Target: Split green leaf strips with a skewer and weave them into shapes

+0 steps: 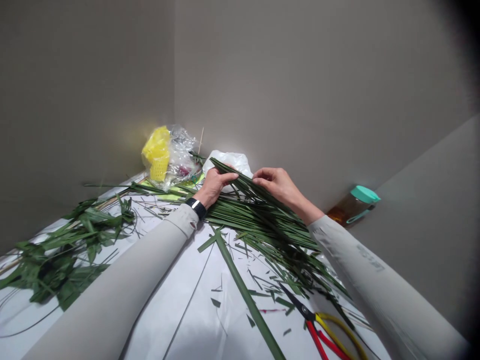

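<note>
My left hand, with a dark band at the wrist, is closed around the end of a bundle of long green leaf strips, thumb on top. The strips' tips stick out past the fingers to the upper left. My right hand pinches at the upper edge of the same bundle, thumb against forefinger. Below both hands a thick pile of more leaf strips fans across the table toward the lower right. A single wide leaf blade lies apart, running toward the front edge.
Scissors with red and yellow handles lie at the lower right among leaf scraps. Folded leaves heap at the left. A clear plastic bag with yellow netting and a white bag sit at the back. A teal-lidded bottle stands right.
</note>
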Tool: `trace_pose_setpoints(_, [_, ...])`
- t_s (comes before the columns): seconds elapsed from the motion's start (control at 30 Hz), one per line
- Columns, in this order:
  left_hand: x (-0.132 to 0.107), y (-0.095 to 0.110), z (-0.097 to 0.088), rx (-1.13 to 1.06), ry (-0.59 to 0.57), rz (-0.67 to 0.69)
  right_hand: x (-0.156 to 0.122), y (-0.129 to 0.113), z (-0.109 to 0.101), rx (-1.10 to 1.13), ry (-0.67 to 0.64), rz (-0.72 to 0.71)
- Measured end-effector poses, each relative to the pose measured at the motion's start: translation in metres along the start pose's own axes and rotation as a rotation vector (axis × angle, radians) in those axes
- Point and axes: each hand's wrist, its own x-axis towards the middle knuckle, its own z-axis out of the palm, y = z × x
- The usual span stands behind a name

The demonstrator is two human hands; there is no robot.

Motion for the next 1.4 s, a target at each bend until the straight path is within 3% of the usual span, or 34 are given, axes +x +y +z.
trace_pose_setpoints(0.37, [-0.005,0.001,0.005,-0.018,-0.079,-0.029,0.005,-0.004,-0.002,-0.062,-0.071,0.04])
trace_pose_setpoints(0.63, [-0.002,-0.008,0.003,0.012,0.055,-0.038,-0.004,-0.01,0.004,-0.133,0.012,0.01])
trace_pose_setpoints(0.83, [-0.002,-0.008,0.003,0.04,0.059,-0.043,0.0,-0.009,0.002,-0.127,0.005,0.013])
trace_pose_setpoints(1.1, [-0.009,-0.007,0.007,0.055,0.002,-0.035,0.002,-0.015,0.004,-0.072,-0.189,-0.001])
trace_pose_setpoints(1.4, [-0.009,-0.013,0.006,0.063,0.017,-0.037,0.007,-0.011,0.008,-0.268,-0.084,-0.112])
